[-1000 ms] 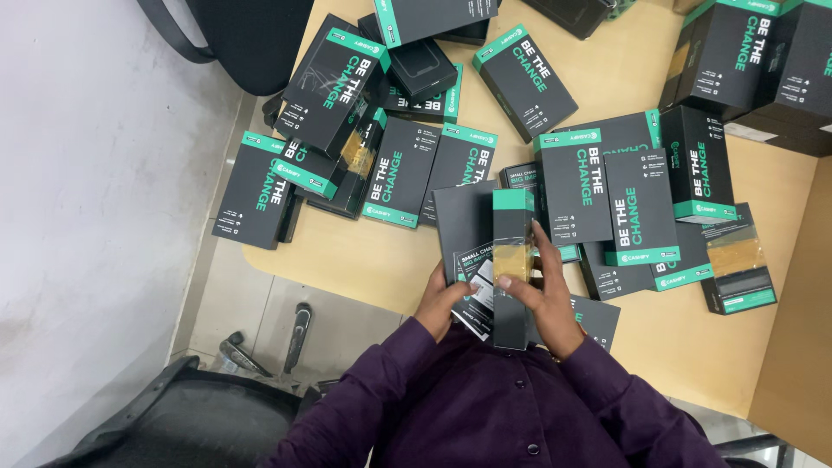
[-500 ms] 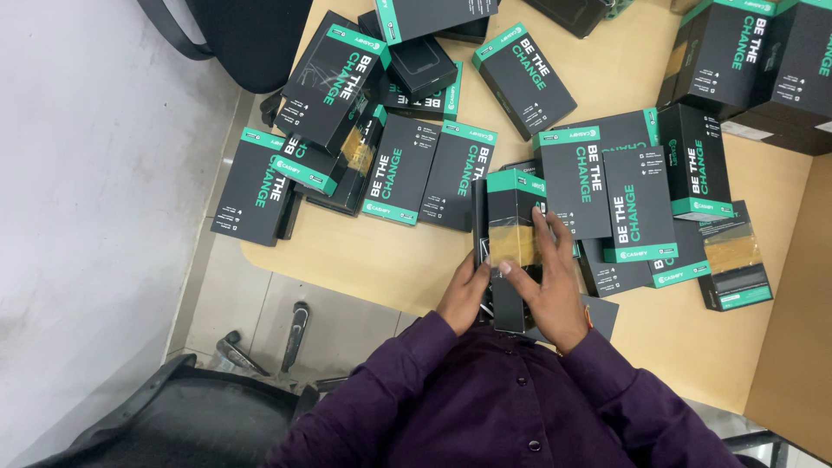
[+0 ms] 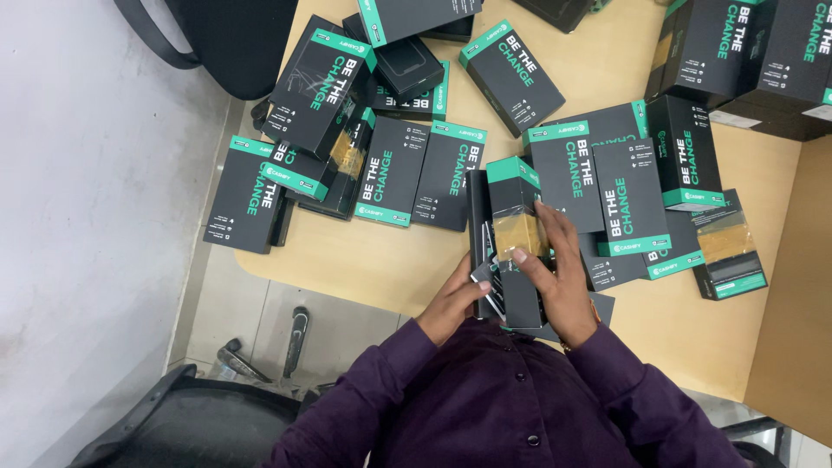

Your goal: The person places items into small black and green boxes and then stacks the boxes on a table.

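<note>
I hold a tall black box with a green end [image 3: 513, 227] upright over the near edge of the wooden table [image 3: 381, 260]; a brown tape patch shows on its face. My right hand [image 3: 555, 277] wraps around its right side, thumb on the front. My left hand [image 3: 455, 299] grips the lower left, where a thin black sleeve or card [image 3: 479, 230] sits against the box. Purple sleeves cover both of my arms.
Several black and green boxes lie scattered on the table, such as one at the left edge [image 3: 245, 192] and a cluster on the right [image 3: 620, 195]. More boxes stand stacked at the far right [image 3: 763, 52]. Black chairs stand at the top left [image 3: 225, 39] and below [image 3: 186, 425].
The box has been turned in my hands and shifted slightly; the flat black sleeve seen a second ago now stands edge-on beside it. The camera view has drifted a little.
</note>
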